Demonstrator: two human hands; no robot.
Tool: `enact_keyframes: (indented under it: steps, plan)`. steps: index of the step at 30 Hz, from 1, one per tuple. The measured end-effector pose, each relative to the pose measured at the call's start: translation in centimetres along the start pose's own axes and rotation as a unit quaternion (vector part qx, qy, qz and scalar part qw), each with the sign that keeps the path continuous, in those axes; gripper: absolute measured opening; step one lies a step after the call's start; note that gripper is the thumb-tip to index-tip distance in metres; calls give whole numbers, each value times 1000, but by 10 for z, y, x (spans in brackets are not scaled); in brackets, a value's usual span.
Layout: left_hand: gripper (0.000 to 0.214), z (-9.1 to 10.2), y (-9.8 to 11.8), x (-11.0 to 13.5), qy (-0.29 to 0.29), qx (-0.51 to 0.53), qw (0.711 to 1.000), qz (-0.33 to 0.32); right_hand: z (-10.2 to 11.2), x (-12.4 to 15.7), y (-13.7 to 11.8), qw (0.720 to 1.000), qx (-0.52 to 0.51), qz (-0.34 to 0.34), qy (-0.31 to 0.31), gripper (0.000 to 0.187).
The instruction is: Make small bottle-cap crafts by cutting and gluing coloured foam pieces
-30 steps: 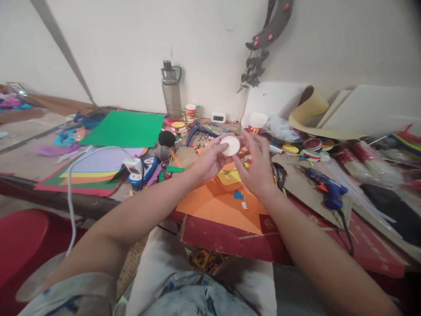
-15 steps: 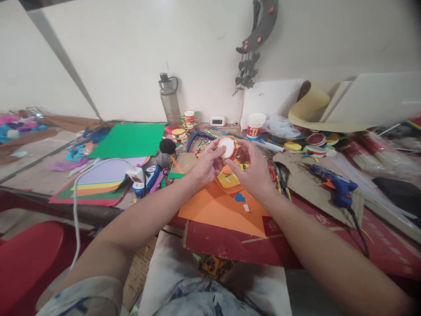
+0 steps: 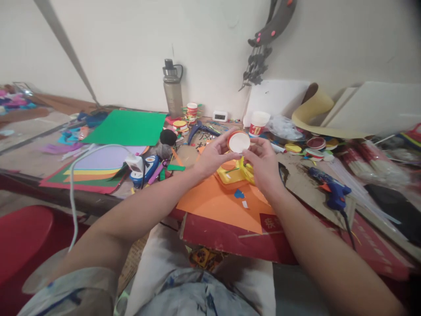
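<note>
Held up over the table is a short, round paper cup piece, with a white disc face and a red and yellow rim. My left hand grips it from the left, its thumb along the lower edge. At the lower right edge, the bent fingers of my right hand come close to or touch the rim; whether they pinch it is partly hidden. Below lie a yellow tray-like piece, a yellow looped thing and an orange sheet bearing a blue paper scrap.
A blue glue gun lies on cardboard at the right. Behind stand a bottle, a white clock and a paper cup. Coloured sheets and a white cable are at the left.
The cup piece has shifted right in the view and turned, its white face now showing more fully. My right hand has moved lower along its edge. The camera view has shifted slightly.
</note>
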State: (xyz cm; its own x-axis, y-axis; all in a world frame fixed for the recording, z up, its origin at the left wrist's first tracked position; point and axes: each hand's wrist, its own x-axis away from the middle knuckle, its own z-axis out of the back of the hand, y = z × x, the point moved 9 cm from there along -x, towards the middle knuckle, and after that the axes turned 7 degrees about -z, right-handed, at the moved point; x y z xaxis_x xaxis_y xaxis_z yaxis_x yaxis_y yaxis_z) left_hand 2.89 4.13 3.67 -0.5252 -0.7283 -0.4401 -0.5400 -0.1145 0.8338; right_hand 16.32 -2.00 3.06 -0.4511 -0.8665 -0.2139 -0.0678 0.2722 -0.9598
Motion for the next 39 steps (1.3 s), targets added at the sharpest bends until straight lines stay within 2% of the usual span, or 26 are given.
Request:
enact_keyframes:
  steps: [4,8,11,15,18,22,26,29,32,35,39]
  plan:
    - [87,5,-4,-6,-15,-37,999,-17,-4,-2,15,989,-67,-124,-46,45]
    - [83,11,-4,-9,-1,-82,996,-45,-13,4,22,967,-110,-208,-95,44]
    - [82,12,-5,-10,1,-125,991,-50,-16,6,26,955,-142,-238,-103,40]
    - [76,10,-2,-10,-10,-138,988,-73,-16,4,30,955,-135,-237,-115,39]
    - [75,7,-1,-9,-15,-119,990,-76,-16,1,26,964,-109,-205,-131,36]
    - [72,4,-2,-6,-2,-61,997,-56,-8,-2,18,985,-65,-140,-82,36]
    - [58,10,-6,-6,23,-37,999,-21,0,1,-4,997,78,8,-27,25]
    - [45,13,-6,-9,15,-57,998,-10,-1,10,-23,973,193,129,-7,16]
    - [44,11,-2,-11,-1,-67,998,-17,-3,19,-38,939,270,211,13,10]
    - [48,7,4,-10,-15,-68,997,-32,-4,24,-44,921,302,247,20,7]
    - [53,4,7,-8,-23,-76,996,-41,-3,24,-46,912,313,263,29,8]
